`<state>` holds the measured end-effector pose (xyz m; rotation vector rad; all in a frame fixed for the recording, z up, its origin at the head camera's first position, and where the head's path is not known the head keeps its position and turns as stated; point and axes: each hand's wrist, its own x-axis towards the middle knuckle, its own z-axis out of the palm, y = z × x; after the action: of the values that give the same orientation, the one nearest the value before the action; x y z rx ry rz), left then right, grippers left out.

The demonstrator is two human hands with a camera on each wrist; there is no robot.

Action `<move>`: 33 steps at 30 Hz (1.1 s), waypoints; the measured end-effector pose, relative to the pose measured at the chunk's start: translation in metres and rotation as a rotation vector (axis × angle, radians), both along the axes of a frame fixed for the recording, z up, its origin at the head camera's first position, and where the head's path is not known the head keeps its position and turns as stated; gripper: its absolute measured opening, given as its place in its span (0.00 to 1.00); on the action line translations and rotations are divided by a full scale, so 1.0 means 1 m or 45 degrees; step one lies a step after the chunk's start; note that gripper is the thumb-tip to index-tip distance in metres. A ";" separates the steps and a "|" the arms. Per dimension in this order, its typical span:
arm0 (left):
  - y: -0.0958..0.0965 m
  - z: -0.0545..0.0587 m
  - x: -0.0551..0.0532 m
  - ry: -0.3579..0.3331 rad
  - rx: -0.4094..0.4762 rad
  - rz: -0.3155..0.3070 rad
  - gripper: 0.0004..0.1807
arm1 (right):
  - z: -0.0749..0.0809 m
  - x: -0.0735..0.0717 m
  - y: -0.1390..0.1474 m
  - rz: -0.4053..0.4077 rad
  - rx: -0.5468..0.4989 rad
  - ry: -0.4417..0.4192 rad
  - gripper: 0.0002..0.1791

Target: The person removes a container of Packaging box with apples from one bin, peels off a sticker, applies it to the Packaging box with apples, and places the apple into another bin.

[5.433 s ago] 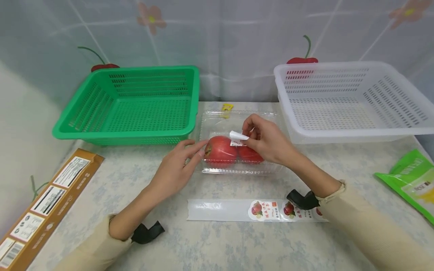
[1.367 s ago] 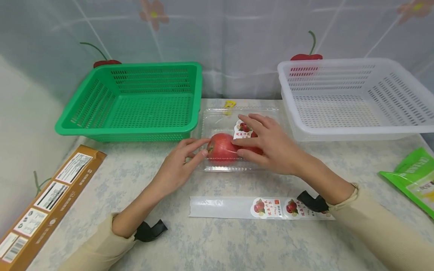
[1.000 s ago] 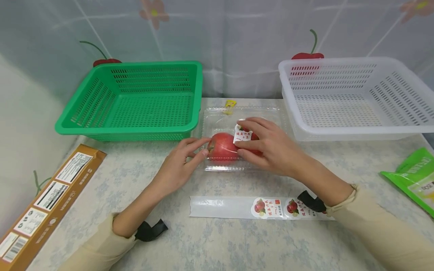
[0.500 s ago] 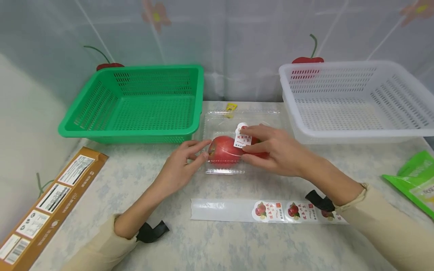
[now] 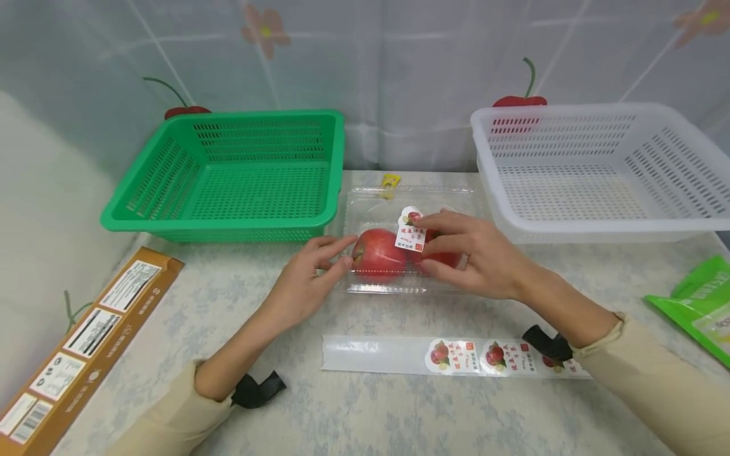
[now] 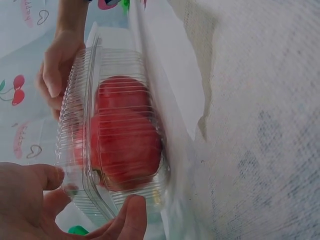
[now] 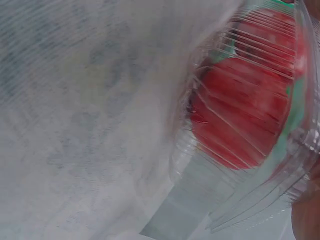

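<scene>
A clear plastic clamshell box [image 5: 393, 288] with red apples [image 5: 379, 253] inside lies closed on the table, in front of the person. A white apple label [image 5: 410, 231] lies flat on its lid, slightly tilted. My left hand [image 5: 302, 278] holds the box's left side; in the left wrist view, thumb and fingers [image 6: 134, 217] sit either side of its ribbed corner. My right hand [image 5: 479, 256] rests over the lid's right half, fingers loosely bent, fingertips at the label's right edge. It partly hides the second apple. In the right wrist view this hand is mostly out of frame.
Behind stand a green basket [image 5: 256, 223] at left and a white basket [image 5: 593, 225] at right. A strip of label backing [image 5: 371, 353] with several labels lies in front. A brown carton [image 5: 85, 354] is at far left, a green packet [image 5: 696, 297] at far right.
The label, earlier half curled in my right fingers, now lies flat on the lid. My right hand has slid rightward across it, uncovering more of it. My left hand stays at the box.
</scene>
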<state>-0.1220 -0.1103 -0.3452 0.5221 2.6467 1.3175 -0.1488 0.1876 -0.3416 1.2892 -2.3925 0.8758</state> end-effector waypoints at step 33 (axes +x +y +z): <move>0.000 -0.001 -0.001 0.003 0.022 -0.013 0.22 | 0.002 0.003 -0.002 -0.127 0.048 -0.063 0.12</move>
<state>-0.1231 -0.1104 -0.3466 0.5385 2.6334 1.3385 -0.1453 0.1855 -0.3392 1.1632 -2.4989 0.8477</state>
